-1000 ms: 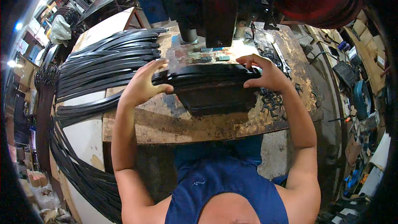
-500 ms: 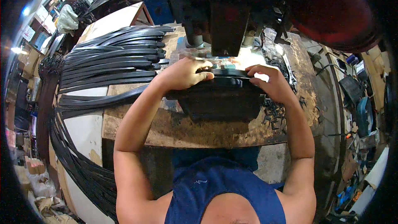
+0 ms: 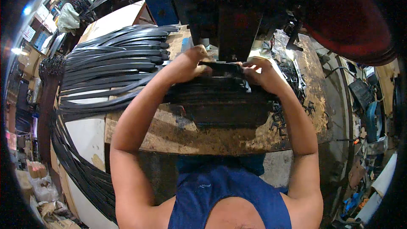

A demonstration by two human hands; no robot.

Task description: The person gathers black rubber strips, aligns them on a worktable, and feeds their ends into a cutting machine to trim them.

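Between my two hands a black belt strap (image 3: 227, 68) is held level, just in front of the dark press head (image 3: 236, 38). My left hand (image 3: 193, 65) is closed around the strap, its thumb on the near side. At the strap's right end, my right hand (image 3: 259, 74) pinches it with thumb and fingers; these fingers are slightly blurred. Nearer to me, below both hands, lies a dark pile of straps (image 3: 205, 94). What lies directly under the press head is mostly hidden by the hands and strap.
Many black straps (image 3: 114, 61) lie spread at the left, some drooping over the near left edge. Small black offcuts (image 3: 277, 121) are scattered right of the pile on the worn wooden table (image 3: 169, 133). A large red round machine part (image 3: 352, 21) overhangs the upper right.
Both hands have shifted left and slightly away from me, and the right hand has come closer to the left. A strap now trails leftward from near my left hand.
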